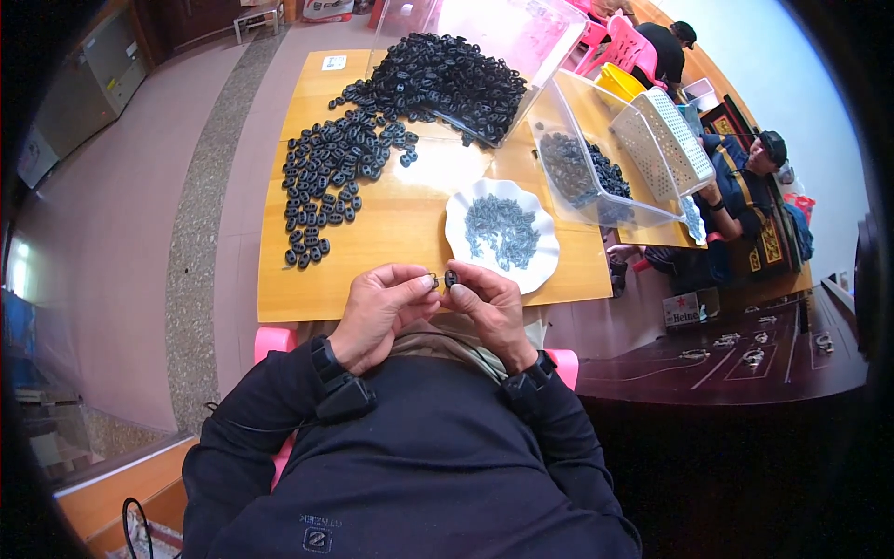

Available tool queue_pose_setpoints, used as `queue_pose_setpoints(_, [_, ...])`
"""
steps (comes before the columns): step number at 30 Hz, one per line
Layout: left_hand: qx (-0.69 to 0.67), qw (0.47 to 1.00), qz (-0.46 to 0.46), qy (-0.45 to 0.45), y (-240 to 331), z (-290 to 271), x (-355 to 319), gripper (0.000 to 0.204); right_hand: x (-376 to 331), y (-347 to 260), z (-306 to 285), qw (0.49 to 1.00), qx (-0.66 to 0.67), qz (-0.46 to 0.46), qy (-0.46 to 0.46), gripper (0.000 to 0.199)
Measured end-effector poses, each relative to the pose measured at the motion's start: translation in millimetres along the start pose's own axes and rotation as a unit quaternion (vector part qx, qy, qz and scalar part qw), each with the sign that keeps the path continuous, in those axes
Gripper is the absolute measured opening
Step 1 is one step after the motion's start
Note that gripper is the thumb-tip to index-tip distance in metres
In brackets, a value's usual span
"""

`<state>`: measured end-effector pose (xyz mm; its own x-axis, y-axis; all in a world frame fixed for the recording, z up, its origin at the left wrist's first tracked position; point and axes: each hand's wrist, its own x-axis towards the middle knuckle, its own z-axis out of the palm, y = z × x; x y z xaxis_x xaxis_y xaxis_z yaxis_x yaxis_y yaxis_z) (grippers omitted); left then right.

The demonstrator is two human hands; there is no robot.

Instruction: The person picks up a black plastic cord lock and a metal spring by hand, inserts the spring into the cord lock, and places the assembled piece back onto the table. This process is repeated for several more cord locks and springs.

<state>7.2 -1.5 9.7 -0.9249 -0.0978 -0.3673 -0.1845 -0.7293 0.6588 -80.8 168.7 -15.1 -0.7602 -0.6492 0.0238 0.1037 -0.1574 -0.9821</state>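
Just past the table's near edge, my two hands meet fingertip to fingertip. My right hand (495, 312) pinches a small black oval plastic piece with holes (451, 279) between thumb and finger. Close beside it, my left hand (380, 306) is closed in a pinch on something tiny, too small to name. A white scalloped plate (456, 216) stands right beyond my right hand, heaped with small greyish, shiny pieces (503, 233). To the left, many loose black oval pieces (321, 182) with holes are spread over the wooden table (391, 252).
A clear plastic bin (535, 102) lies tipped at the table's far side, black pieces spilling out. Right of it stand another clear box (568, 191) and a white perforated basket (656, 140). A co-worker (736, 186) sits at the right; another person (663, 51) is farther back.
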Motion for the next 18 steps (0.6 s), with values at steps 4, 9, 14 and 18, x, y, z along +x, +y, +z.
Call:
queue_pose_setpoints(4, [0.005,1.0,-0.002,0.003,-0.1,0.0,0.3,0.014,-0.8,-1.6,0.1,1.0,0.019,-0.001,-0.001,0.033])
queue_pose_setpoints(9, [0.011,1.0,-0.002,0.005,0.1,0.0,0.3,0.014,-1.1,-4.8,2.2,0.999,0.041,0.017,0.0,0.032])
queue_pose_setpoints(14, [0.022,1.0,-0.001,0.01,0.4,0.9,-0.8,0.014,-1.9,-3.7,1.4,1.0,0.017,0.02,0.002,0.033])
queue_pose_setpoints(18, [0.028,1.0,0.003,0.012,-0.3,0.1,-0.6,0.014,-2.8,-2.7,0.4,0.999,0.025,0.024,0.002,0.033])
